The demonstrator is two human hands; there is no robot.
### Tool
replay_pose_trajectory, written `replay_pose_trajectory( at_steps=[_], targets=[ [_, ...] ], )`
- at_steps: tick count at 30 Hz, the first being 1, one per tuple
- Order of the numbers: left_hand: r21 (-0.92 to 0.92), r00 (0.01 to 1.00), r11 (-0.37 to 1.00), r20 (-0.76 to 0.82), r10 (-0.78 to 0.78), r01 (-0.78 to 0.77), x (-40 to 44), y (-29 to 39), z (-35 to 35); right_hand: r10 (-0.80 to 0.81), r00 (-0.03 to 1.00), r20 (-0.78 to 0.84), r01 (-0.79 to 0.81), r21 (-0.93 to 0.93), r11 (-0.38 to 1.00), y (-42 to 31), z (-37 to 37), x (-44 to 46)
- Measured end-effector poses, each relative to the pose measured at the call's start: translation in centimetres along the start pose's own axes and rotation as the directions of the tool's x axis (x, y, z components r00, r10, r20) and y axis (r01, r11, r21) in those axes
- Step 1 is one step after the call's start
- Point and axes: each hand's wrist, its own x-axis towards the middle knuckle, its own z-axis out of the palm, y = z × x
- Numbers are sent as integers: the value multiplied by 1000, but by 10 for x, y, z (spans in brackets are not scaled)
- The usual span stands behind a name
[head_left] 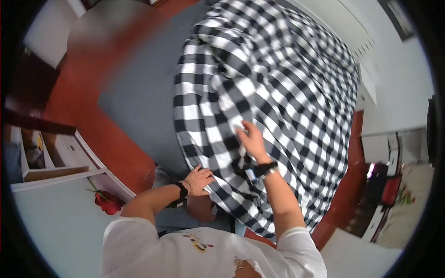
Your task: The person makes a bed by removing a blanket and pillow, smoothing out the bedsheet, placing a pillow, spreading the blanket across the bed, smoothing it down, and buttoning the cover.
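Note:
A black-and-white checked duvet [296, 109] lies rumpled over the bed, with folds across its middle. My left hand [199, 180] is at the near left edge of the duvet, its fingers stretched over the fabric and slightly apart. Further in, my right hand [253, 141] is over the duvet, thumb and forefinger apart; the view is a little blurred, and I cannot tell whether its fingertips touch the cloth. No object shows in either hand. Dark bands are on both wrists.
A grey sheet [143, 88] shows left of the duvet, beside a red floor [81, 97]. At lower left, a red rose [109, 203] lies on a pale-topped unit [55, 222] with open compartments. A white headboard [336, 21] stands at the far side. Furniture lines the right side.

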Motion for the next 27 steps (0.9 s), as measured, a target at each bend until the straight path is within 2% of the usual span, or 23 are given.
replay_pose_trajectory(
  at_steps=[2, 4, 5, 7, 9, 10, 11, 12, 13, 14, 15, 16, 17, 18, 19, 20, 21, 22, 24, 25, 26, 27],
  targets=[
    [-131, 990, 985, -76, -123, 112, -36, -37, -5, -30, 996, 84, 30, 1, 1000, -43, 91, 69],
    [-404, 947, 859, 70, -315, 316, -76, -81, -29, -31, 998, 59, 44, -245, 969, -64, 173, 134],
    [-496, 900, 762, 109, -421, 416, -101, -107, -45, 67, 996, 61, -45, -306, 951, -86, 203, 160],
    [-656, 811, 590, 58, -581, 470, -158, -157, -65, 310, 949, 57, -242, -499, 832, -117, 252, 190],
    [-661, 695, 508, 29, -718, 552, -209, -205, -91, 468, 881, 69, -326, -628, 706, -125, 277, 210],
    [-670, 604, 442, 12, -797, 597, -232, -227, -94, 547, 833, 84, -352, -682, 641, -118, 279, 217],
    [-681, 515, 377, 0, -857, 628, -250, -243, -96, 435, 892, 121, -280, -607, 744, -85, 281, 224],
    [-688, 532, 380, 11, -847, 619, -262, -258, -101, 323, 937, 136, -206, -533, 821, -54, 275, 227],
    [-709, 454, 288, 52, -889, 644, -267, -272, -107, 302, 914, 273, -265, -162, 950, -52, 250, 228],
    [-727, 374, 197, 89, -923, 658, -264, -283, -113, 217, 900, 377, -318, 231, 919, -60, 223, 229],
    [-738, 399, 209, 88, -913, 641, -248, -291, -114, 223, 849, 478, -353, 201, 914, -107, 180, 215],
    [-924, 456, 99, 87, -886, 369, -222, -298, -103, 233, 786, 573, -387, 162, 908, -147, 136, 188],
    [-996, 515, -50, 79, -853, 69, -194, -299, -87, 103, 735, 671, -230, 103, 968, -177, 123, 148],
    [-996, 547, -60, 84, -833, 62, -167, -303, -53, -34, 660, 751, -46, 85, 995, -207, 109, 109],
    [-975, 708, -158, 1, -707, -156, -145, -315, -10, -166, 568, 806, 130, 111, 985, -238, 95, 70],
    [-895, 812, -291, -122, -572, -339, -134, -318, 13, -146, 504, 851, -60, 203, 977, -252, 100, 43],
    [-894, 816, -297, -119, -566, -337, -140, -310, 17, -152, 565, 811, -34, 207, 978, -240, 109, 14],
    [-902, 779, -250, -132, -613, -351, -152, -297, 23, -127, 644, 754, -35, 195, 980, -225, 117, -8],
    [-918, 663, -117, -180, -727, -378, -178, -287, 25, -88, 614, 784, 8, 106, 994, -216, 125, -20],
    [-927, 600, -37, -211, -772, -373, -195, -288, 21, -120, 606, 787, 16, 139, 990, -208, 129, -21],
    [-792, 595, -247, -175, -784, -559, -206, -267, -42, -177, 593, 786, 147, 111, 983, -213, 129, -19],
    [-545, 590, -436, -140, -795, -717, -217, -244, -109, -224, 571, 790, 280, 69, 958, -214, 133, -27]
  ],
)
